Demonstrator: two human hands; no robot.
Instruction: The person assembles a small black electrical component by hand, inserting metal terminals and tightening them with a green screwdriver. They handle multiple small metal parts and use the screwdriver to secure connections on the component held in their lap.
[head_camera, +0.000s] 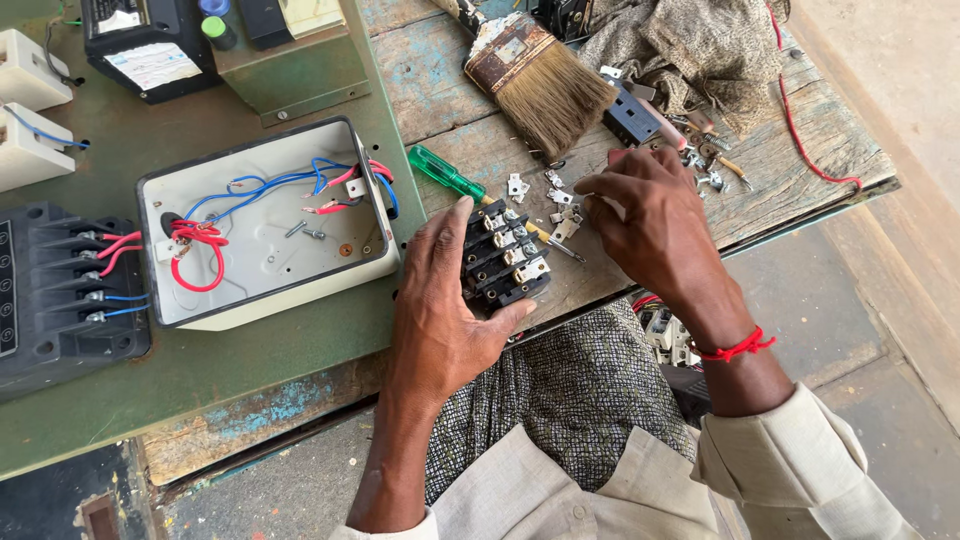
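Note:
My left hand (440, 300) grips a black terminal block (505, 258) with several metal screw clamps, holding it against the wooden bench near its front edge. My right hand (650, 225) rests on the bench just right of the block, fingertips pinched over small metal parts (560, 205). A screwdriver with a green handle (445, 172) lies behind the block, its shaft running under my hands. An open white meter casing (260, 225) with red and blue wires sits to the left.
A wide paintbrush (540, 80) and a crumpled cloth (690, 45) lie at the back. Loose screws and a black part (630, 115) are scattered nearby. A black meter cover (60, 290) sits far left on the green plate. A red wire (800, 140) trails right.

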